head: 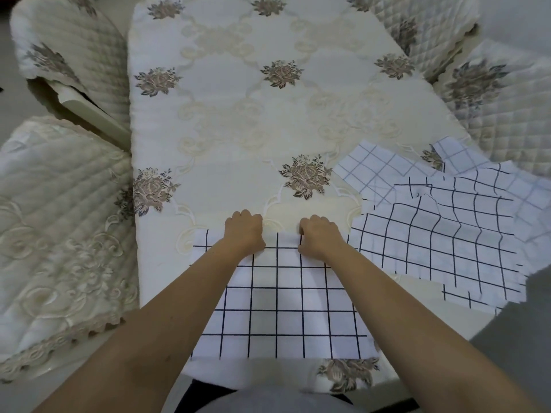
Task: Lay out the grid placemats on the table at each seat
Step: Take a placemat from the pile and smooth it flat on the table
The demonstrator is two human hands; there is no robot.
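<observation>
A white placemat with a dark grid lies flat at the near end of the table, in front of me. My left hand and my right hand both grip its far edge, fingers curled over the fabric. To the right, a loose pile of several more grid placemats lies crumpled and overlapping at the table's right edge; some show a paler grid. The table wears a cream quilted cloth with embroidered flowers.
Chairs with quilted cream covers stand around the table: two on the left and two on the right. Grey floor shows at the lower right.
</observation>
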